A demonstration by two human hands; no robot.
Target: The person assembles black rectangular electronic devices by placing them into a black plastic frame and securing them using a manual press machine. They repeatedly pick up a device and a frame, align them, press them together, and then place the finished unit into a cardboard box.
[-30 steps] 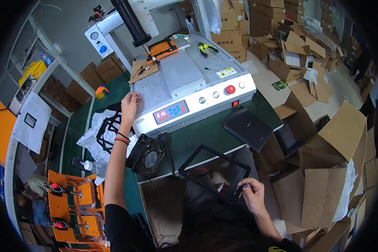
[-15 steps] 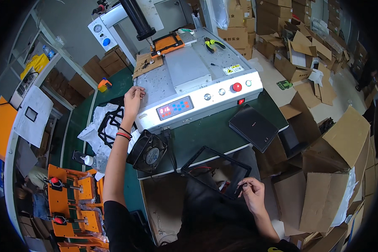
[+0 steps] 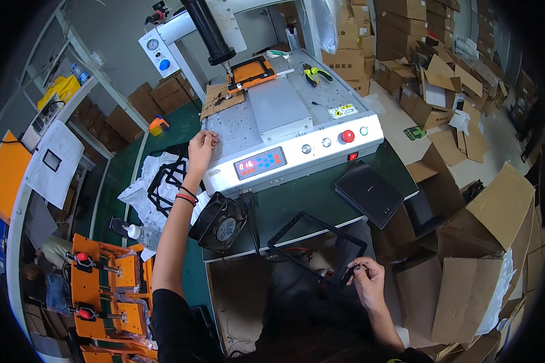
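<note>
My left hand rests with curled fingers on the left edge of the grey machine deck, just above its red digital display. My right hand pinches the lower right corner of a black rectangular frame, holding it low over my lap in front of the green table. An orange fixture with another frame sits at the back of the deck under a black vertical column.
A small black fan stands at the table's front edge. A stack of black panels lies to the right. More black frames lie on white wrapping at left. Orange jigs stand lower left. Cardboard boxes crowd the right side.
The view has shifted slightly. My left hand stays on the machine's left edge and my right hand keeps its hold on the black frame, drawn a little lower.
</note>
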